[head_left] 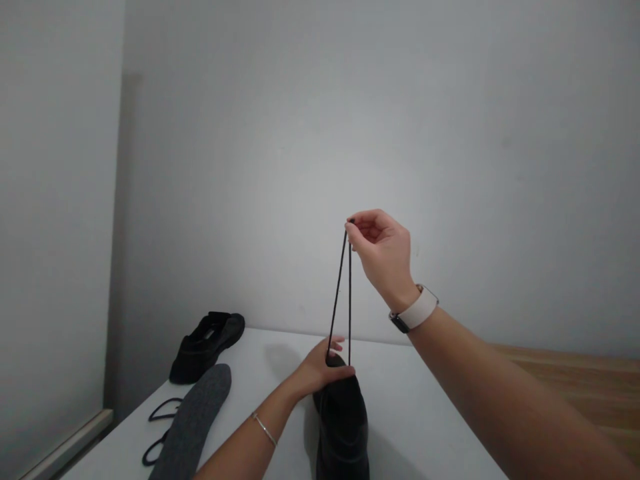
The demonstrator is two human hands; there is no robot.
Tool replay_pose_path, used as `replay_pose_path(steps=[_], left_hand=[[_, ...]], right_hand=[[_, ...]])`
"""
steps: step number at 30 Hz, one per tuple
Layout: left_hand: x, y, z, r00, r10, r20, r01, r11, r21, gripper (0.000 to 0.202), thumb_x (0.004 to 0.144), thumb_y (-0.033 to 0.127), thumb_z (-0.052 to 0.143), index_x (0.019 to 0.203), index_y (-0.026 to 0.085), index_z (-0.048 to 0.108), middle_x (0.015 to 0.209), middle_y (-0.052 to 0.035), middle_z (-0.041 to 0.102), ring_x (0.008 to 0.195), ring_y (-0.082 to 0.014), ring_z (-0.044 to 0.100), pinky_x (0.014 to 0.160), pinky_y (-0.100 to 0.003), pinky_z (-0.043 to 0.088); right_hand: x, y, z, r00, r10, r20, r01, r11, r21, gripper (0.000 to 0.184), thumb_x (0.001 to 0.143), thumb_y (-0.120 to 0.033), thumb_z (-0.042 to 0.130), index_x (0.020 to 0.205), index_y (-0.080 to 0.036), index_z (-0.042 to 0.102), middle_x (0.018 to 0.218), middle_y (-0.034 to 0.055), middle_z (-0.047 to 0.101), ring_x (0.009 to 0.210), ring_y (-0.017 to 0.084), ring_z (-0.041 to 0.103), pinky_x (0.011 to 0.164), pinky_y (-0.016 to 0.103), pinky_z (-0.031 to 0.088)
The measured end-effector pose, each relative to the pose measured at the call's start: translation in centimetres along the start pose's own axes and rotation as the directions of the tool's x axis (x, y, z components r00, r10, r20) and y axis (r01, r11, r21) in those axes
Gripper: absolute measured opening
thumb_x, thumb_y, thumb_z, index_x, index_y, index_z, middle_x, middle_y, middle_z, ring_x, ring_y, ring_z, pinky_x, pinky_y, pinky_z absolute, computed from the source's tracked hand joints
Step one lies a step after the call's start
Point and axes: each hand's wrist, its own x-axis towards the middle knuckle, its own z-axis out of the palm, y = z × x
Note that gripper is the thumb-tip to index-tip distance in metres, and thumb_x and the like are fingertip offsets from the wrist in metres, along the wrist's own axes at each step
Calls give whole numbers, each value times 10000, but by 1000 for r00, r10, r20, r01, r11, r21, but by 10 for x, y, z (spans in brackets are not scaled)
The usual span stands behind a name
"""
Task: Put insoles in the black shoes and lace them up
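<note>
A black shoe (343,427) stands on the white table (425,413) in front of me, toe pointing away. My left hand (320,368) is closed around its toe end, holding it down. My right hand (381,252) is raised well above the shoe, pinching both ends of a black shoelace (341,293) between thumb and fingers. The lace hangs taut in two strands from the pinch down to the shoe's front. A white watch band sits on my right wrist and a thin bracelet on my left.
A second black shoe (206,347) lies at the table's far left corner. A grey insole (193,420) and a loose black lace (159,427) lie near the left edge. A wall stands just behind the table; wooden floor (575,380) shows at right.
</note>
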Motion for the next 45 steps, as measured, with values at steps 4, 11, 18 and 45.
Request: replay_pose_path(steps=[4,11,18,45], left_hand=[[-4,71,-17,855,297,-424,-265,955,135,244,758,358,653,913,175,610,866,-38,611,831,-162,550,811,-303,424],[12,171,-32,739,551,-388,-413,826,384,139,818,274,593,873,161,651,722,-14,611,605,-117,515,611,-250,418],[21,181,-31,713,583,-390,-399,794,458,29,797,160,555,799,187,543,726,-5,623,633,-128,561,608,-244,429],[33,182,-52,719,563,-407,-410,817,405,98,768,132,500,844,187,530,669,28,551,582,-101,520,584,-230,411]], right_hand=[[2,4,-10,1000,-13,-27,9,991,-137,70,759,-220,601,788,-160,624,700,6,628,632,110,576,576,245,466],[-2,1,-10,1000,16,-20,-18,993,-116,88,760,-244,593,803,-169,609,704,-1,618,625,115,581,572,255,501],[-7,-2,-11,998,65,10,-64,997,-50,58,754,-221,592,792,-179,579,702,-3,608,645,123,596,615,274,509],[-1,18,-23,902,431,19,-416,856,306,148,641,-247,657,718,-169,557,623,-56,526,492,55,415,468,209,339]])
